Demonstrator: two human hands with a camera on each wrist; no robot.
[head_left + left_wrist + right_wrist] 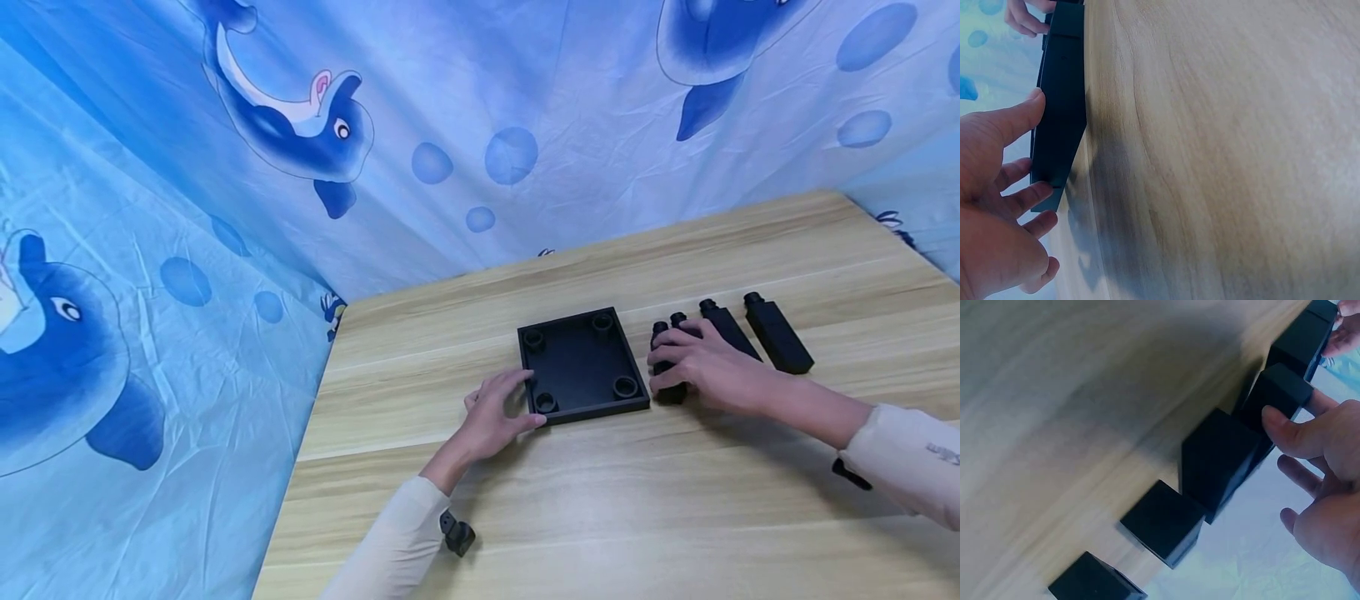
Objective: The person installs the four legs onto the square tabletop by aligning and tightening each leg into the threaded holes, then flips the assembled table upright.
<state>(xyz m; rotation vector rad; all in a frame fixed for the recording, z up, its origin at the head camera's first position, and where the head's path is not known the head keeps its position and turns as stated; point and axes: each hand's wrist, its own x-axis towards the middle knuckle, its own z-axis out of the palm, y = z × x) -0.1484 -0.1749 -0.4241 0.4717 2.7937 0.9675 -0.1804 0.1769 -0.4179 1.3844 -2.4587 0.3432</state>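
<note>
The head camera looked forward and down from above the near side of the pale wood-grained tabletop, far enough back to include the bare left hand, the bare right hand and the blue dolphin-printed fabric backdrop. The left wrist camera, low, close and turned sideways, faced the near left corner of the black square tray. The right wrist camera, equally close and steeply tilted, faced the near ends of four black square-sided posts. Each wrist view shared the tray and caught the opposite hand beyond.
</note>
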